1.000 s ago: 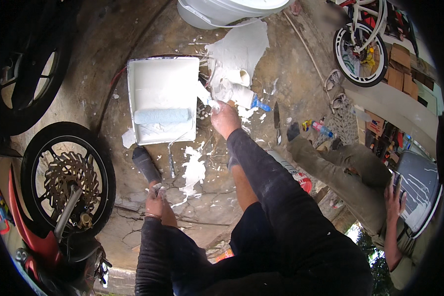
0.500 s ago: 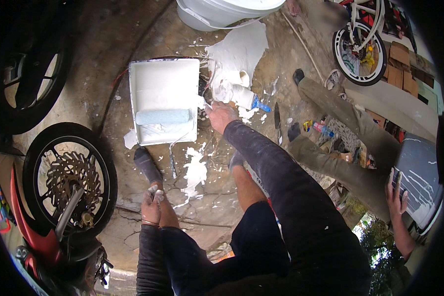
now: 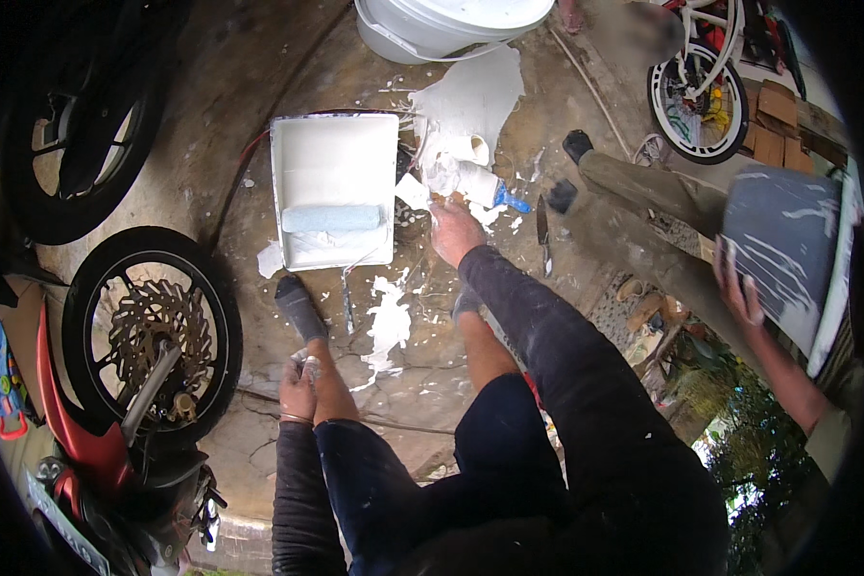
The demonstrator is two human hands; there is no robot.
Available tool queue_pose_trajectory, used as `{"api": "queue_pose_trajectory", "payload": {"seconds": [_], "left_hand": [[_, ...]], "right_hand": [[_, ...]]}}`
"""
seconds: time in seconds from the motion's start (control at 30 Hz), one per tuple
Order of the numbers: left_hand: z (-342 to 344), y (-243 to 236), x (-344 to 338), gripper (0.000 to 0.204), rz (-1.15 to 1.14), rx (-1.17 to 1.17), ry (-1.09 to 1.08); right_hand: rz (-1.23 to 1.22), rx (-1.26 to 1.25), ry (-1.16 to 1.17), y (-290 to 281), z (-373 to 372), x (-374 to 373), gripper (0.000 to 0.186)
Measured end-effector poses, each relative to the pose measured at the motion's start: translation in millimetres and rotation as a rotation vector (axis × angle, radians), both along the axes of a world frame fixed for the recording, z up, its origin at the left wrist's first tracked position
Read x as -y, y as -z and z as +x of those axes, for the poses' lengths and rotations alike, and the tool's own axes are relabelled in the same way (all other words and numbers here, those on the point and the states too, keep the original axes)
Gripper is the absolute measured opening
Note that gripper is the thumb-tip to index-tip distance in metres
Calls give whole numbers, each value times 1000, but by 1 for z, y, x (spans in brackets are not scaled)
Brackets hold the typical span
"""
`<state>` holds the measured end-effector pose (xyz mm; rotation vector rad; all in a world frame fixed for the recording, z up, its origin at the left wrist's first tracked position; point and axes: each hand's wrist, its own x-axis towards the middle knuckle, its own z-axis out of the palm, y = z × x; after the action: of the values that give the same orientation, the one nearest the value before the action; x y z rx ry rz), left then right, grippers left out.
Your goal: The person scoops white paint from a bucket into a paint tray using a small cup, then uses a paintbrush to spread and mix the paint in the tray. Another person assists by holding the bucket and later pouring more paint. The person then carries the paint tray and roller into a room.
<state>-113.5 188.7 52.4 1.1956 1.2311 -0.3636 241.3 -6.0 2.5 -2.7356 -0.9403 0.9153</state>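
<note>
My right hand [image 3: 458, 233] reaches down to the floor beside the tray, its fingers closed at the edge of a small flat white piece [image 3: 413, 192] whose kind I cannot make out. Just beyond lie a white-smeared brush with a blue handle [image 3: 513, 199] and a white sheet [image 3: 470, 96] coated with paint. In the white paint tray [image 3: 336, 158] rests a pale blue roller [image 3: 332, 218], its handle sticking out over the near edge. My left hand [image 3: 299, 389], whitened with paint, hangs by my left shin with its fingers curled together; what they hold, if anything, is hidden.
A large white bucket [image 3: 432, 29] stands at the far side. A knife [image 3: 542, 235] lies right of my hand. Motorcycle wheels [image 3: 154, 331] stand at left. At right, another person's hand [image 3: 739, 283] touches a grey paint-streaked bucket [image 3: 782, 245]. Spilled white paint [image 3: 389, 322] marks the floor.
My right hand has come slightly nearer to me and to the right, with the white piece shifting beside it. The other person's grey bucket has moved up and left in view.
</note>
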Motion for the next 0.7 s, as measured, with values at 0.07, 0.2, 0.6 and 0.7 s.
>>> {"api": "queue_pose_trajectory", "payload": {"seconds": [0.07,0.2,0.6,0.7], "left_hand": [[-3,-7,-2,32,-30,21,-45],[4,-22,-4,33,-57,73,-74],[-7,-85,-26,30,-44,124,-117],[-22,-120,-54,32,17,152,-70]], "right_hand": [[41,-212,379,-20,-12,-4,35],[347,-299,595,-21,-45,16,32],[327,-472,540,-138,-158,-2,30],[345,-541,645,-194,-175,-10,29]]}}
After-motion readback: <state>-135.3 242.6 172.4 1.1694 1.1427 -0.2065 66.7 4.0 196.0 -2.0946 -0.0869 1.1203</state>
